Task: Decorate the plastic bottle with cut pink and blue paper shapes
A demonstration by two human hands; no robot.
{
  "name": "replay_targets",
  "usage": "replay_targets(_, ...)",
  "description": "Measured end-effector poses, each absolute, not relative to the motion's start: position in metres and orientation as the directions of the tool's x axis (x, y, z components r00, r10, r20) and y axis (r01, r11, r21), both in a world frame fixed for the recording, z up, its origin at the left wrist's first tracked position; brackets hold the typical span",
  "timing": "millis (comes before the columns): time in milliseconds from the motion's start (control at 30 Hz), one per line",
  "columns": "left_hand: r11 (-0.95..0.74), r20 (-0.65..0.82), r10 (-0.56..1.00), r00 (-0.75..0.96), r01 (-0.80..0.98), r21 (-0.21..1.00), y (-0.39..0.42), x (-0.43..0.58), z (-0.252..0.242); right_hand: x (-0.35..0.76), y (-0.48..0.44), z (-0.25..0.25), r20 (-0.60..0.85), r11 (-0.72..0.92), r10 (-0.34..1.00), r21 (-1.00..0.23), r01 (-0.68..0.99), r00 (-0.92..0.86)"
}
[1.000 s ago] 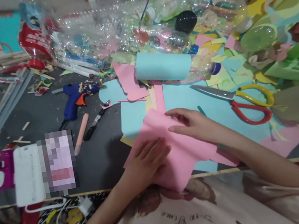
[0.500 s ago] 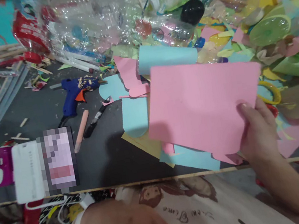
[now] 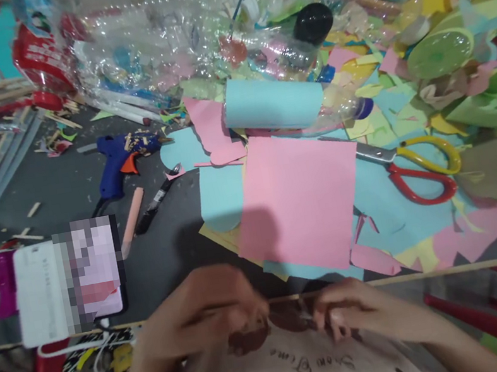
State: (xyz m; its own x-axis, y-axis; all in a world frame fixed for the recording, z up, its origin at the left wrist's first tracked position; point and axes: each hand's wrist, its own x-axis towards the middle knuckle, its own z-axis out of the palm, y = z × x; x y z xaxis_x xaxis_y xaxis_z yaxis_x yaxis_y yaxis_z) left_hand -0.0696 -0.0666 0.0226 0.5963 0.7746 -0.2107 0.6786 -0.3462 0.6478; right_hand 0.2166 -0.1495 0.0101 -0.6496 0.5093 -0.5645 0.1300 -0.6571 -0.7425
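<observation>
My left hand [image 3: 215, 307] and my right hand [image 3: 347, 308] are both in front of my shirt [image 3: 280, 366], just below the table edge. The fingers of each are curled in towards each other; whether they pinch the shirt or something small is hard to see. On the table ahead lies a sheet of pink paper [image 3: 302, 202], flat and with neither hand on it. Scissors [image 3: 387, 155] with one yellow and one red handle rest to its right, over light blue paper [image 3: 394, 224]. Behind the sheet, a bottle wrapped in blue paper [image 3: 272, 103] lies on its side.
On the left are a blue glue gun [image 3: 114, 161], a black-handled cutter [image 3: 155, 203], a peach-coloured stick [image 3: 132, 216] and a phone [image 3: 96, 264]. Plastic bottles [image 3: 146, 43] crowd the back. Coloured paper scraps [image 3: 491, 92] pile up on the right.
My right hand has let go of the pink sheet, which now lies flat, and has drawn back to my shirt. My left hand has moved up and forward. The scissors have come into view.
</observation>
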Motion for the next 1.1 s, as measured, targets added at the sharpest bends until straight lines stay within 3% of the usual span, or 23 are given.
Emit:
replay_targets(67, -0.445, -0.151, 0.698, 0.700, 0.589, 0.675, -0.065, -0.051, 0.020, 0.229, -0.133, 0.020, -0.536, -0.538, 0.479, -0.805, 0.250, -0.696)
replay_targets(100, -0.523, -0.110, 0.683, 0.722, 0.588, 0.617, -0.065, -0.041, 0.016, 0.235, -0.124, 0.024, -0.527, -0.495, 0.507, -0.826, 0.270, -0.682)
replay_targets(167, -0.663, -0.060, 0.634, 0.771, 0.581, 0.473, -0.066, -0.024, 0.005, 0.245, -0.105, 0.028, -0.494, -0.399, 0.679, -0.869, 0.292, -0.542)
replay_targets(233, -0.720, -0.073, 0.592, 0.803, 0.568, 0.398, -0.069, -0.015, -0.006, 0.252, -0.086, 0.026, -0.384, -0.252, 0.885, -0.870, 0.425, -0.263)
replay_targets(300, -0.734, -0.102, 0.579, 0.809, 0.571, 0.368, -0.075, -0.013, -0.012, 0.256, -0.068, 0.018, -0.172, -0.071, 0.980, -0.762, 0.644, -0.096)
replay_targets(367, -0.733, -0.107, 0.580, 0.807, 0.575, 0.363, -0.085, -0.017, -0.012, 0.258, -0.052, 0.008, 0.024, 0.129, 0.990, -0.579, 0.805, -0.141)
replay_targets(467, -0.733, -0.118, 0.573, 0.811, 0.571, 0.370, -0.103, -0.023, -0.006, 0.256, -0.037, -0.005, 0.054, 0.295, 0.953, -0.378, 0.878, -0.297)
replay_targets(667, -0.722, -0.128, 0.560, 0.819, 0.558, 0.409, -0.094, -0.039, -0.001, 0.250, -0.025, -0.011, 0.034, 0.328, 0.941, -0.332, 0.884, -0.336)
replay_targets(833, -0.651, -0.098, 0.729, 0.677, 0.731, 0.206, -0.041, -0.053, -0.010, 0.251, -0.012, -0.011, 0.048, 0.377, 0.923, -0.322, 0.869, -0.383)
replay_targets(967, -0.587, -0.118, 0.790, 0.602, 0.798, 0.139, -0.019, -0.047, -0.009, 0.251, -0.004, -0.011, 0.001, 0.342, 0.933, -0.317, 0.885, -0.360)
replay_targets(1100, -0.577, -0.059, 0.809, 0.585, 0.809, 0.110, -0.018, -0.040, -0.008, 0.248, -0.001, -0.005, -0.037, 0.317, 0.927, -0.453, 0.833, -0.373)
